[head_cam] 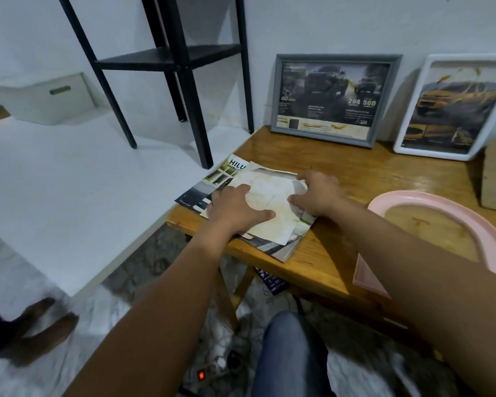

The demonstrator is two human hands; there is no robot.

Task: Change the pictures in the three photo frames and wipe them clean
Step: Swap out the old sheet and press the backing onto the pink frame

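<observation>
Pale, creased paper sheet [265,204] is lying on the brochure stack [212,184] at the wooden table's [355,173] near-left corner, long axis running away from the person. Left hand [235,209] and right hand [317,193] are flanking it, fingers spread flat, pressing down, gripping nothing. Pink frame [441,207] is lying empty just right.

- We read "HILU" in white capitals on the brochure [212,181] at the table's left corner; the word is cut off by the paper lying over it.
- Beneath it we see a smaller line beginning "PRE", too blurred to finish.
- On the picture in the grey frame [334,100] we read "204" and "500"; the smaller print there is illegible to us.
</observation>
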